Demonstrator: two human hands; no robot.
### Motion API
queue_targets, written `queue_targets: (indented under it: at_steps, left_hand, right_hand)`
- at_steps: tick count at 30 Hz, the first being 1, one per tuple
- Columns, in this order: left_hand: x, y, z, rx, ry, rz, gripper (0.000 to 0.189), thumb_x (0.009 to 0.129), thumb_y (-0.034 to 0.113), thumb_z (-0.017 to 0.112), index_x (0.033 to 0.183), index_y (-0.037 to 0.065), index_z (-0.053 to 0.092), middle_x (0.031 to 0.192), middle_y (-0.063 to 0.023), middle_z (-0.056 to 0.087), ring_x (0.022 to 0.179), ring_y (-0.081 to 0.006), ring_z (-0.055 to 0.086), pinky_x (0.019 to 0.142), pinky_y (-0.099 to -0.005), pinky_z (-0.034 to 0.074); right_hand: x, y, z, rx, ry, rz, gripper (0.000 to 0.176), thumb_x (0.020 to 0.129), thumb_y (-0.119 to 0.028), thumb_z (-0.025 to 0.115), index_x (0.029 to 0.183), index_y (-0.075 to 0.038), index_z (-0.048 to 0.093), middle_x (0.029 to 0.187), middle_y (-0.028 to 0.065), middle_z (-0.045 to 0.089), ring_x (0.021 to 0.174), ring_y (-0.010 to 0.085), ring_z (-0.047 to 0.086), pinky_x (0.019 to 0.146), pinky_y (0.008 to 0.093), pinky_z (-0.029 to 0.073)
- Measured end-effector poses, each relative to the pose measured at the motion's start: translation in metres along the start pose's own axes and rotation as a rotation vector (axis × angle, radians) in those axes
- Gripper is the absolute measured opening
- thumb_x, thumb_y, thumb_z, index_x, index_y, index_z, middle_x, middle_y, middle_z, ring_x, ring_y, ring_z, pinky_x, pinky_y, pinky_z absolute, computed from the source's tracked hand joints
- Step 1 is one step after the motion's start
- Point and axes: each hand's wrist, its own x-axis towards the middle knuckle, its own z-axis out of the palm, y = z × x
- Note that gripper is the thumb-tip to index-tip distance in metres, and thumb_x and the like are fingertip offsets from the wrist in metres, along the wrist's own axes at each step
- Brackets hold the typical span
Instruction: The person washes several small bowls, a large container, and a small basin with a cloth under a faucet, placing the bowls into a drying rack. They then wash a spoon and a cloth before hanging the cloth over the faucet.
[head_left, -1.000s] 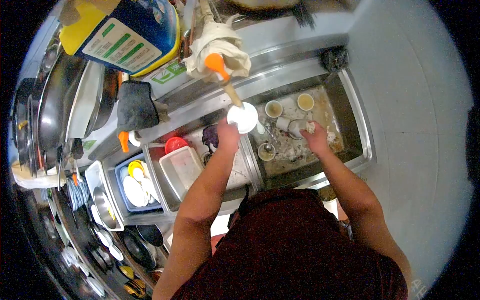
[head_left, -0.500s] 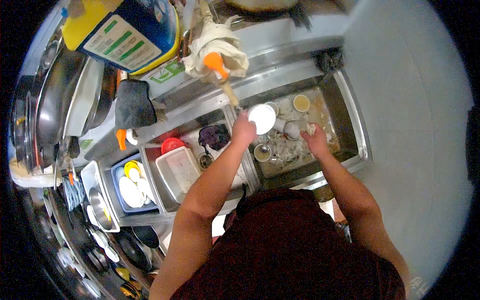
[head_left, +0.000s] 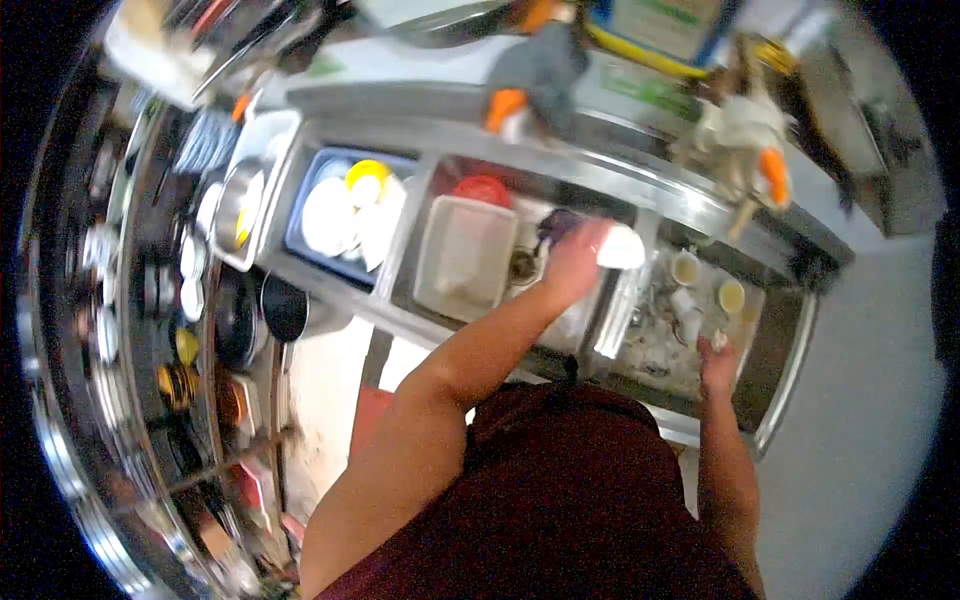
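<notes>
My left hand (head_left: 572, 262) holds a white bowl (head_left: 620, 247) over the divider between two steel sink basins. Under and left of it, the middle basin (head_left: 420, 235) has a clear plastic tub (head_left: 463, 250), a red lid (head_left: 483, 190) and a dark purple cloth (head_left: 557, 222). My right hand (head_left: 717, 362) reaches into the dirty right basin (head_left: 780, 375), fingers closed on something small and pale that I cannot make out. Several small cups (head_left: 686, 268) with brownish residue lie near it. The picture is blurred.
A blue crate (head_left: 352, 205) of white and yellow plates sits at the left. Further left, racks hold metal bowls (head_left: 236, 208), pans and dishes. A cloth-wrapped tap with an orange handle (head_left: 772, 170) hangs above the right basin. A ledge behind carries bottles.
The view has swung sharply, so the sinks now sit higher and tilted. My left hand has carried the white bowl leftwards from the right basin toward the middle one. My right hand stays in the right basin.
</notes>
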Motion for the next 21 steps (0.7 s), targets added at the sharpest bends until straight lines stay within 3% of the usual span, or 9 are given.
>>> queue_targets:
  at_steps: [2,4,6,7,8,10,12,16,21]
  left_hand:
    - [-0.014,-0.072,-0.014,-0.014,0.376,-0.057,0.051,0.073,-0.003,0.045,0.124,0.0,0.045,0.121,-0.0207,0.049,0.112,-0.0356,0.048,0.098,-0.0413,0.038]
    - [-0.034,-0.073,-0.101,-0.089,0.439,-0.358,0.052,0.073,-0.002,0.047,0.125,-0.005,0.042,0.122,-0.0231,0.048,0.117,-0.0362,0.044,0.101,-0.0401,0.034]
    - [-0.047,-0.159,-0.109,-0.06,0.777,-0.8,0.052,0.075,0.003,0.051,0.125,-0.006,0.04,0.115,-0.0228,0.052,0.109,-0.038,0.049,0.097,-0.0413,0.038]
    - [-0.063,-0.244,-0.092,0.106,1.07,-0.832,0.04,0.077,0.005,0.051,0.116,-0.003,0.046,0.106,-0.0212,0.055,0.094,-0.0375,0.054,0.089,-0.0395,0.043]
    - [-0.077,-0.268,-0.114,0.099,1.069,-0.835,0.04,0.077,0.005,0.051,0.116,-0.003,0.046,0.106,-0.0212,0.055,0.094,-0.0375,0.054,0.089,-0.0395,0.043]
    - [-0.104,-0.312,-0.157,-1.14,1.131,-1.236,0.022,0.077,0.007,0.053,0.098,0.0,0.05,0.093,-0.0179,0.054,0.076,-0.03,0.058,0.061,-0.0447,0.049]
    - [-0.131,-0.397,-0.157,-1.263,1.11,-1.444,0.022,0.08,0.009,0.051,0.1,-0.001,0.05,0.088,-0.0177,0.054,0.07,-0.0289,0.057,0.049,-0.0429,0.046]
    - [-0.124,-0.406,-0.167,-1.191,0.862,-1.409,0.035,0.078,0.01,0.056,0.11,-0.001,0.047,0.094,-0.0193,0.054,0.068,-0.0323,0.058,0.041,-0.0386,0.045]
    - [-0.074,-0.402,-0.157,-1.347,0.973,-1.24,0.035,0.087,0.019,0.057,0.117,0.007,0.045,0.109,-0.0129,0.05,0.092,-0.0271,0.054,0.066,-0.0379,0.054]
  right_hand:
    - [0.004,0.014,0.007,-0.14,0.009,-0.118,0.032,0.078,-0.011,0.066,0.108,-0.003,0.057,0.092,0.0076,0.063,0.082,0.0178,0.058,0.076,0.0315,0.046]
    - [0.016,0.048,0.02,-0.295,0.044,-0.145,0.032,0.078,-0.01,0.066,0.107,-0.002,0.057,0.092,0.0069,0.064,0.081,0.0171,0.058,0.075,0.0316,0.046]
    - [-0.005,-0.021,0.025,-0.242,-0.033,-0.047,0.03,0.077,-0.009,0.066,0.104,-0.001,0.058,0.09,0.008,0.065,0.081,0.0185,0.059,0.074,0.0323,0.046]
    - [-0.017,-0.058,0.032,-0.244,-0.044,0.018,0.029,0.076,-0.01,0.067,0.103,-0.001,0.058,0.09,0.0097,0.065,0.081,0.0199,0.06,0.074,0.033,0.046]
    - [-0.023,-0.077,0.037,-0.247,-0.05,0.084,0.029,0.076,-0.01,0.067,0.102,-0.001,0.058,0.089,0.0115,0.065,0.081,0.0212,0.06,0.074,0.0337,0.046]
    - [-0.017,-0.06,0.041,-0.321,-0.047,0.02,0.03,0.075,-0.011,0.068,0.102,-0.002,0.058,0.089,0.0126,0.065,0.081,0.0226,0.061,0.074,0.0345,0.046]
    - [-0.013,-0.037,0.045,-0.395,-0.044,-0.037,0.031,0.074,-0.012,0.068,0.102,-0.002,0.059,0.089,0.0136,0.065,0.081,0.0239,0.061,0.074,0.0354,0.047]
    - [-0.024,-0.036,0.048,-0.439,-0.002,0.004,0.032,0.074,-0.013,0.069,0.102,-0.004,0.059,0.088,0.0127,0.065,0.08,0.0242,0.062,0.073,0.0366,0.047]
    - [-0.036,-0.039,0.037,-0.443,-0.011,-0.043,0.03,0.074,-0.01,0.068,0.102,-0.005,0.059,0.088,0.0122,0.066,0.081,0.0227,0.062,0.072,0.0356,0.047]
